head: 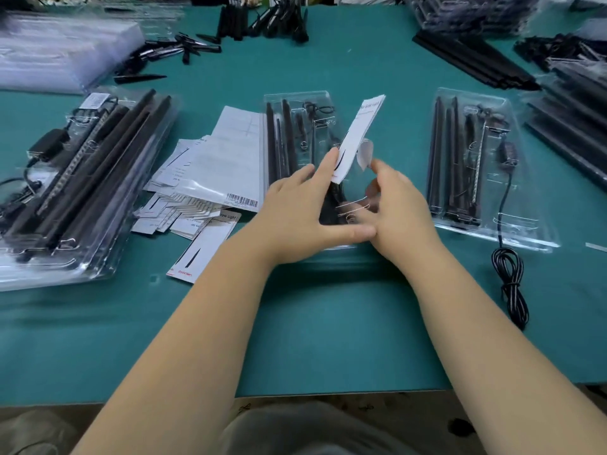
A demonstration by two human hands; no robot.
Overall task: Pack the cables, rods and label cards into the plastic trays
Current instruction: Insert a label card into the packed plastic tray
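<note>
Label card (356, 136) tilted over middle tray (295, 96), left grip (302, 211) beneath

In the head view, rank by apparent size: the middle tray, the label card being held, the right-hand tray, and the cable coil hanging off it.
1. Middle tray and right-hand tray: look alike; the hands hide part of the middle one, so no ranking.
2. Held label card.
3. Cable coil, slightly smaller, though nearer the camera.
</note>
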